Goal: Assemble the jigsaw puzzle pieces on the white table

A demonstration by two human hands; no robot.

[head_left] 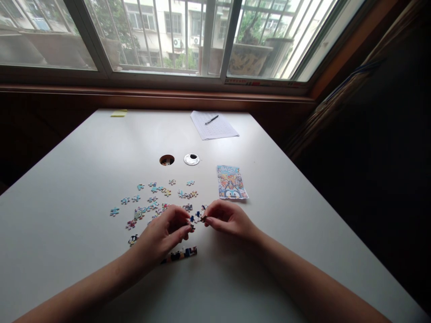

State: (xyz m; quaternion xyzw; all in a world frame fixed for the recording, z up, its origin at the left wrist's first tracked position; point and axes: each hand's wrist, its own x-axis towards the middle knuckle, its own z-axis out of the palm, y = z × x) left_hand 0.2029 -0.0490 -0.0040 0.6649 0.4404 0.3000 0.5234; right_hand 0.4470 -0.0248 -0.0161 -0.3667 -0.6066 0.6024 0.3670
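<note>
Two bare forearms reach in from the near edge of the white surface (303, 215). Just beyond the left wrist lies a short joined strip of puzzle pieces (180, 254). The left hand (164, 235) pinches a small piece (191, 227) at its fingertips; the right hand (229, 218) pinches another small piece (203, 218), the two almost touching. Beyond the hands and to their left, loose puzzle pieces (151, 199) lie scattered. Right of the scatter lies a colourful printed reference picture (231, 181), its blue title too blurred to read. Farther off are a cable hole (167, 159), a round grommet cap (191, 159), a paper sheet (213, 125) with a pen (212, 119), and a yellow sticky pad (119, 113). A window (175, 40) shows buildings.
</note>
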